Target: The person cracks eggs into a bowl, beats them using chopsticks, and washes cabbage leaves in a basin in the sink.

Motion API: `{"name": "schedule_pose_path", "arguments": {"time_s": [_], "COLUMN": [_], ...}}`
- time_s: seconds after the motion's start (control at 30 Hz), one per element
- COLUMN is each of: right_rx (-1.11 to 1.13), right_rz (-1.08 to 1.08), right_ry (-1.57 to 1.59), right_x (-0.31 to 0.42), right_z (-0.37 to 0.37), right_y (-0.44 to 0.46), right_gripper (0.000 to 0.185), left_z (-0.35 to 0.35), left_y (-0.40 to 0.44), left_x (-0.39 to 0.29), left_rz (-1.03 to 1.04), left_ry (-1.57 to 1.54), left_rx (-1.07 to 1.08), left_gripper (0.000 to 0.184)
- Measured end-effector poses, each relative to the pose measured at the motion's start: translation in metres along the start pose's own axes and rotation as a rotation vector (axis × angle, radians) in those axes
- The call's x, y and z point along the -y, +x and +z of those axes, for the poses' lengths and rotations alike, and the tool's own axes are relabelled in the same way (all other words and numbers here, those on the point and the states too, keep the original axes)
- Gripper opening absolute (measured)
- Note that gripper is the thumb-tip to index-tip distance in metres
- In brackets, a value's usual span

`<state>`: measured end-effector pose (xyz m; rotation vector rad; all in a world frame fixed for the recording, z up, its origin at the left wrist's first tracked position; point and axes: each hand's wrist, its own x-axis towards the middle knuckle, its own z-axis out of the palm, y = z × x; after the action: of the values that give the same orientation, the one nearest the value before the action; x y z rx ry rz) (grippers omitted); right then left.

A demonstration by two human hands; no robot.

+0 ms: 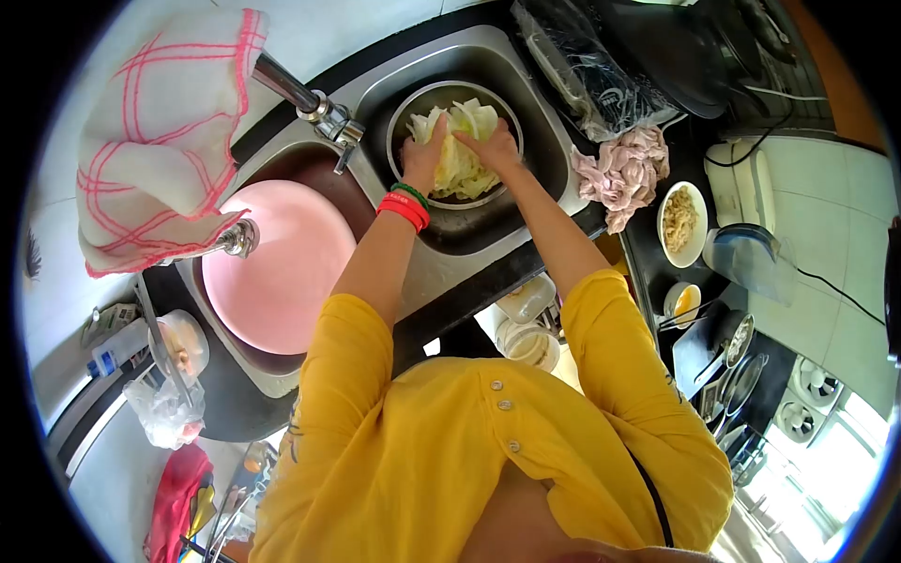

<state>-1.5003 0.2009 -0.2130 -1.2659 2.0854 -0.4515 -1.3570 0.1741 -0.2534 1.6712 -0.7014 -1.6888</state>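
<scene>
A round metal bowl [394, 141] sits in the right basin of the steel sink [457, 266], holding pale green cabbage leaves [462, 174]. My left hand [424, 153], with red and green bands at the wrist, presses the leaves from the left side of the bowl. From the right, my right hand [495, 150] grips the same leaves, its thumb pointing toward my left hand. The fingers of both hands are curved around the leaves, and some fingertips are hidden.
A pink basin [279, 267] fills the left sink. The faucet [333, 122] stands between the basins, near a checked towel [169, 141]. On the right counter are a crumpled pink cloth [627, 174], a white bowl of food [682, 225] and a smaller bowl [684, 302].
</scene>
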Motion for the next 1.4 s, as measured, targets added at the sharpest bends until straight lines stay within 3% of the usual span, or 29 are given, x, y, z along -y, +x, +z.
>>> {"name": "schedule_pose_path", "arguments": {"time_s": [0.07, 0.13, 0.17, 0.2, 0.23, 0.33, 0.37, 0.43, 0.47, 0.53, 0.6, 0.7, 0.73, 0.8, 0.83, 0.87, 0.9, 0.93, 0.97, 1.0, 1.07, 1.1, 1.13, 1.2, 1.23, 1.27, 1.3, 1.33, 1.4], "right_rx": [0.056, 0.216, 0.216, 0.355, 0.496, 0.545, 0.615, 0.538, 0.466, 0.563, 0.476, 0.538, 0.432, 0.763, 0.69, 0.888, 0.861, 0.744, 0.771, 0.741, 0.638, 0.524, 0.522, 0.479, 0.349, 0.348, 0.415, 0.479, 0.413], "right_rz": [0.114, 0.255, 0.254, 0.354, 0.451, 0.501, 0.525, 0.464, 0.42, 0.312, 0.278, 0.265, 0.273, 0.258, 0.207, 0.307, 0.285, 0.247, 0.273, 0.306, 0.276, 0.204, 0.204, -0.279, -0.473, -0.472, -0.374, -0.27, -0.19], "right_ry": [0.025, 0.567, 0.564, 0.932, 1.301, 1.497, 1.54, 1.459, 1.428, 1.535, 1.441, 1.433, 1.417, 1.634, 1.595, 1.65, 1.647, 1.592, 1.612, 1.611, 1.456, 0.999, 0.995, 0.402, 0.237, 0.233, 0.42, 0.605, 0.868], "right_x": [0.003, -0.009, -0.015, -0.018, -0.02, -0.014, -0.01, 0.008, 0.017, 0.067, 0.084, 0.118, 0.13, 0.155, 0.161, 0.171, 0.182, 0.18, 0.185, 0.189, 0.187, 0.172, 0.172, 0.17, 0.179, 0.171, 0.165, 0.163, 0.155], "right_z": [0.002, 0.01, 0.012, 0.012, 0.011, -0.001, -0.016, -0.045, -0.057, -0.094, -0.088, -0.075, -0.041, -0.034, 0.016, 0.007, 0.026, 0.083, 0.085, 0.104, 0.147, 0.173, 0.173, 0.164, 0.133, 0.128, 0.127, 0.118, 0.078], "right_y": [0.0, 0.009, 0.011, 0.009, 0.008, -0.01, -0.015, -0.039, -0.052, -0.1, -0.129, -0.184, -0.204, -0.231, -0.243, -0.25, -0.26, -0.261, -0.265, -0.268, -0.266, -0.26, -0.262, -0.267, -0.272, -0.268, -0.264, -0.259, -0.237], "right_gripper": [0.095, 0.08, 0.08, 0.07, 0.06, 0.044, 0.045, 0.042, 0.042, 0.044, 0.05, 0.055, 0.055, 0.053, 0.052, 0.053, 0.052, 0.05, 0.047, 0.054, 0.068, 0.082, 0.082, 0.084, 0.065, 0.065, 0.053, 0.042, 0.029], "left_z": [-0.001, -0.003, -0.007, -0.01, -0.011, -0.008, -0.008, -0.008, -0.012, -0.025, -0.05, -0.106, -0.133, -0.187, -0.219, -0.235, -0.251, -0.267, -0.284, -0.3, -0.335, -0.349, -0.359, -0.362, -0.361, -0.359, -0.361, -0.356, -0.338], "left_y": [-0.006, -0.009, -0.01, -0.011, -0.012, -0.031, -0.039, -0.075, -0.088, -0.138, -0.163, -0.224, -0.244, -0.277, -0.283, -0.282, -0.279, -0.281, -0.28, -0.274, -0.252, -0.24, -0.23, -0.22, -0.217, -0.214, -0.21, -0.218, -0.234], "left_x": [-0.006, -0.014, -0.017, -0.018, -0.019, -0.028, -0.036, -0.068, -0.069, -0.099, -0.103, -0.109, -0.107, -0.099, -0.101, -0.091, -0.079, -0.075, -0.072, -0.067, -0.045, -0.032, -0.019, 0.0, 0.008, 0.016, 0.029, 0.024, 0.018], "left_rz": [-0.071, -0.13, -0.228, -0.326, -0.367, -0.415, -0.402, -0.29, -0.267, -0.169, -0.178, 0.002, 0.142, 0.503, 0.03, 0.106, 0.179, 0.145, 0.112, 0.113, 0.182, 0.213, 0.242, 0.27, 0.354, 0.438, 0.645, 0.641, 0.829], "left_ry": [-0.184, -0.375, -0.516, -0.656, -0.699, -0.871, -0.872, -0.872, -0.875, -0.885, -0.889, -0.831, -0.728, -0.45, -0.836, -0.731, -0.621, -0.569, -0.516, -0.517, -0.138, 0.05, 0.24, 0.427, 0.494, 0.56, 0.941, 0.94, 1.184], "left_rx": [0.063, 0.135, 0.294, 0.455, 0.476, 0.595, 0.652, 0.742, 0.726, 0.695, 0.696, 0.606, 0.583, 0.452, 0.585, 0.419, 0.255, 0.157, 0.059, 0.07, -0.105, -0.195, -0.285, -0.371, -0.376, -0.381, -0.532, -0.533, -0.556], "left_gripper": [0.083, 0.075, 0.068, 0.06, 0.051, 0.048, 0.045, 0.04, 0.04, 0.041, 0.041, 0.046, 0.046, 0.048, 0.048, 0.049, 0.049, 0.048, 0.047, 0.047, 0.052, 0.056, 0.059, 0.063, 0.064, 0.065, 0.059, 0.059, 0.049]}}
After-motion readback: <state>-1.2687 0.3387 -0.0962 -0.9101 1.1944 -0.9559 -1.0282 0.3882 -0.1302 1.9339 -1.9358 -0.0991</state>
